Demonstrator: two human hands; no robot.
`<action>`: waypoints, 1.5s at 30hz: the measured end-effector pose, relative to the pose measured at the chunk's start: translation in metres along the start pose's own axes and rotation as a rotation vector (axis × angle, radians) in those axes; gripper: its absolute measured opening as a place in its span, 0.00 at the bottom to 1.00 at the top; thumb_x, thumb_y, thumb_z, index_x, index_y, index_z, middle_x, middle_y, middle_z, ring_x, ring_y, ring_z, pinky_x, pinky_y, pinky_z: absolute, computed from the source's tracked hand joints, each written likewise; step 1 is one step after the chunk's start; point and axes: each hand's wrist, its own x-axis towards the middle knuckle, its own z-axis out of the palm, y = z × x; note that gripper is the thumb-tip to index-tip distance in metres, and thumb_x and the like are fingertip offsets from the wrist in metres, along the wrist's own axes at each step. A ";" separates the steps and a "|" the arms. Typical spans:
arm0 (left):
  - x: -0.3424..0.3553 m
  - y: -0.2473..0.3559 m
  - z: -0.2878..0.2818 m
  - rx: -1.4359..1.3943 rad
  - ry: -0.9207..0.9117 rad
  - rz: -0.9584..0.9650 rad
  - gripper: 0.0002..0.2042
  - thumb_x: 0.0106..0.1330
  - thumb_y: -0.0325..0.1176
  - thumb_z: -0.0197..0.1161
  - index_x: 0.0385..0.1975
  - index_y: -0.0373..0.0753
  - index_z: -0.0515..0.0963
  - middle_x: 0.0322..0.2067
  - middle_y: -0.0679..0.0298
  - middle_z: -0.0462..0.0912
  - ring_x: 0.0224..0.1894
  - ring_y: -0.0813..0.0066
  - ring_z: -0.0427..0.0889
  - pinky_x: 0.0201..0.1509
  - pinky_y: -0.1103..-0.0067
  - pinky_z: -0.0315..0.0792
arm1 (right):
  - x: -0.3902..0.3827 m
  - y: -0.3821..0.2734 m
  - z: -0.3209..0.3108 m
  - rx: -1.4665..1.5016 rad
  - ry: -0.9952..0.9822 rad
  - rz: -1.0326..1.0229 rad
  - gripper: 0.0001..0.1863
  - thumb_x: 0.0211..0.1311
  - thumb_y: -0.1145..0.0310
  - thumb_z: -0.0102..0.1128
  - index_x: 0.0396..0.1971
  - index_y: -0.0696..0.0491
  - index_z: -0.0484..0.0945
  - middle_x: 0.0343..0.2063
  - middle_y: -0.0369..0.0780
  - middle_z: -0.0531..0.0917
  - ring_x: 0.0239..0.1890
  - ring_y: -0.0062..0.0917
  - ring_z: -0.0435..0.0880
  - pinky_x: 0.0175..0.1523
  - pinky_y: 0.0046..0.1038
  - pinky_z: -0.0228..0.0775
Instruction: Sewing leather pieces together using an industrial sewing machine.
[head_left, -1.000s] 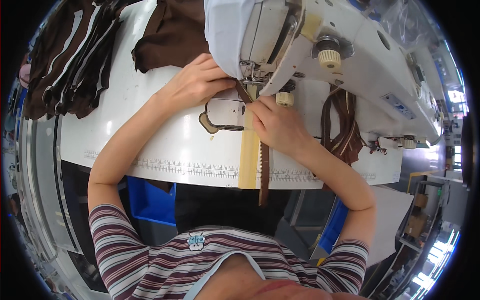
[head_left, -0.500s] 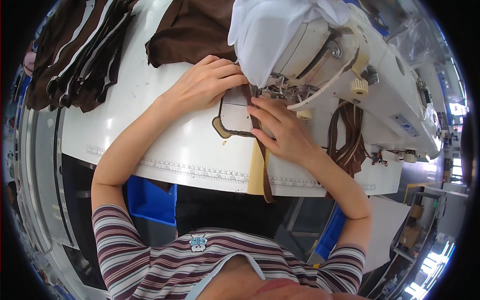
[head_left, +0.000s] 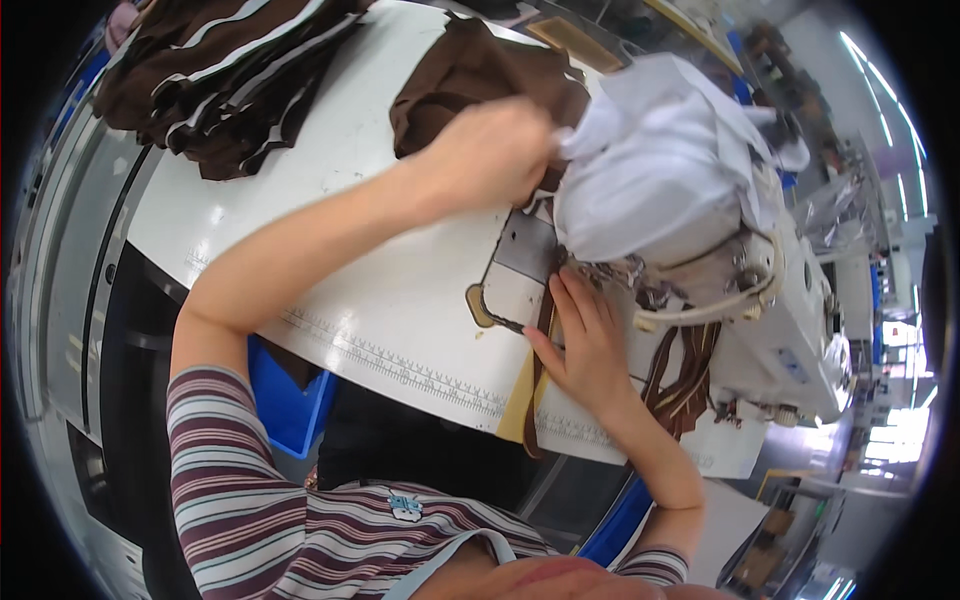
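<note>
My left hand (head_left: 480,160), blurred, is raised beside the white cloth (head_left: 660,170) over the sewing machine (head_left: 795,345), its fingers curled; what they grip, if anything, is unclear. Behind it lies crumpled brown fabric (head_left: 430,95). My right hand (head_left: 585,350) lies with fingers spread on a brown zipper strip (head_left: 535,420) beside the needle area, just below the machine's metal parts. The strip runs down over yellow tape (head_left: 515,405) and hangs past the white table's (head_left: 350,280) front edge. The needle itself is hidden.
A stack of brown pieces with white strips (head_left: 210,90) sits at the back left. More brown zippers (head_left: 675,380) hang at the machine's right. A blue bin (head_left: 295,410) is under the table's left front, another (head_left: 615,520) under its right.
My left hand has left the zipper near the needle and moved up toward the white cloth. My right hand stays on the strip. The view has swung, shifting the machine down and right in it.
</note>
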 end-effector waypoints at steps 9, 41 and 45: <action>0.153 -0.095 0.079 0.426 -0.195 0.680 0.15 0.47 0.28 0.63 0.38 0.46 0.77 0.41 0.63 0.78 0.51 0.63 0.73 0.52 0.69 0.68 | -0.005 -0.031 -0.013 0.103 -0.020 -0.001 0.16 0.53 0.70 0.64 0.42 0.57 0.79 0.46 0.46 0.79 0.51 0.40 0.78 0.52 0.35 0.71; -0.047 0.027 -0.009 -0.554 -0.615 0.119 0.09 0.61 0.29 0.60 0.39 0.34 0.78 0.36 0.55 0.79 0.43 0.57 0.74 0.49 0.70 0.69 | 0.003 -0.012 -0.004 -0.090 0.327 -0.455 0.17 0.45 0.74 0.61 0.39 0.54 0.82 0.47 0.46 0.79 0.40 0.29 0.83 0.43 0.24 0.78; -0.055 0.034 0.005 -0.597 -0.543 -0.153 0.06 0.59 0.29 0.63 0.33 0.34 0.79 0.28 0.55 0.78 0.39 0.57 0.75 0.48 0.69 0.70 | 0.003 0.003 0.009 -0.118 0.390 -0.380 0.15 0.44 0.75 0.61 0.37 0.58 0.82 0.43 0.43 0.81 0.39 0.25 0.83 0.38 0.21 0.77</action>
